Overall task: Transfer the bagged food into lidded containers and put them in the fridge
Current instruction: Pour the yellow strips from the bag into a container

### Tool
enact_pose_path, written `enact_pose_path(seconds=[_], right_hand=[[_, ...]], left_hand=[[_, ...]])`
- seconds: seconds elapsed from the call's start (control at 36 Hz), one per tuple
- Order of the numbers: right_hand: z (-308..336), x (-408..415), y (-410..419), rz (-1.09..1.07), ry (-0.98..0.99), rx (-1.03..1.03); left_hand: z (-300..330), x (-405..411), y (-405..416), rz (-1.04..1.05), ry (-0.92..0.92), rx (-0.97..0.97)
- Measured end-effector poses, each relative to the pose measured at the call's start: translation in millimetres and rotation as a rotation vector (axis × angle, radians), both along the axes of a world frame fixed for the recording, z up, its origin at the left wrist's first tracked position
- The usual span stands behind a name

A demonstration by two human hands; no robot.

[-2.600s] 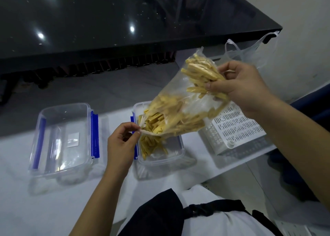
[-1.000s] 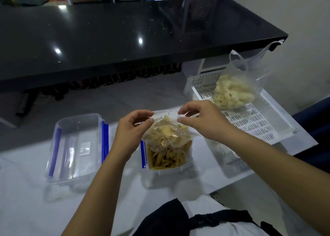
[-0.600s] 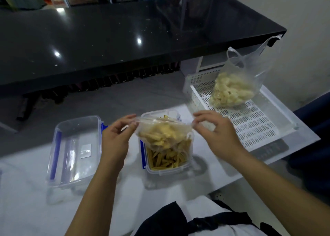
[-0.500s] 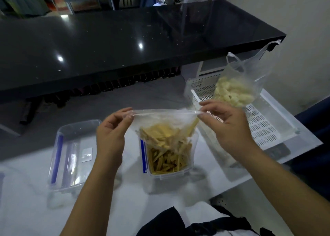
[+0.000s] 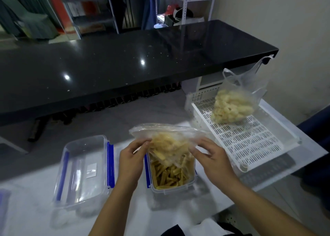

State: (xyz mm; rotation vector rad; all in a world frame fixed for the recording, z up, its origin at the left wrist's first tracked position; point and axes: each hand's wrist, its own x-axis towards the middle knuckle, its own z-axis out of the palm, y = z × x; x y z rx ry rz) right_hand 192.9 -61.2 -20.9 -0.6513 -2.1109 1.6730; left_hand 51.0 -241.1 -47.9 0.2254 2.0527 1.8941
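A clear plastic bag (image 5: 166, 137) of yellow strip-shaped snacks hangs mouth-down over a small clear container (image 5: 172, 180) with blue clips, which is nearly full of the same strips. My left hand (image 5: 131, 157) pinches the bag's left side and my right hand (image 5: 212, 157) grips its right side, both just above the container. A second, empty clear container (image 5: 85, 169) with blue clips stands to the left. A tied bag of pale puffed snacks (image 5: 232, 105) rests in a white perforated tray (image 5: 250, 141) at the right.
The work goes on at a white tabletop (image 5: 35, 221) whose front edge runs close to my body. A black glossy counter (image 5: 125, 64) spans the back at a higher level. Shelving and clutter stand behind it. A wall rises at the right.
The bag went from being tipped sideways to held by its mouth over the container, then my hands dropped from the stretched rim to the bag's sides. The container has filled with strips.
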Motion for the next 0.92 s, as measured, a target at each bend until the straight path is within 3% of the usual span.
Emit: enact_pose_path(seconds=[0.11, 0.25, 0.36, 0.44, 0.61, 0.83, 0.92], right_hand=[[21.8, -15.8, 3.1, -0.05, 0.157, 0.036], [37.1, -20.7, 6.8, -0.159, 0.305, -0.026], [12.2, -8.1, 0.1, -0.166, 0.116, -0.114], [-8.5, -1.7, -4.3, -0.14, -0.038, -0.163], [8.0, -17.8, -4.4, -0.133, 0.022, -0.097], [7.2, -32.2, -13.0, -0.181, -0.049, -0.282], [12.4, -34.8, -10.2, -0.147, -0.034, -0.325]], left_hand=[[19.9, -19.4, 6.4, -0.007, 0.101, 0.077], [27.5, -30.1, 9.3, 0.012, 0.054, 0.151], [13.4, -18.1, 8.8, -0.064, -0.047, 0.087], [2.1, -5.4, 7.3, -0.067, -0.018, 0.043], [-0.2, 0.3, 7.4, 0.012, -0.052, 0.056], [7.2, 7.8, 23.3, 0.025, -0.233, 0.187], [8.6, 5.8, 20.1, 0.053, -0.191, 0.21]])
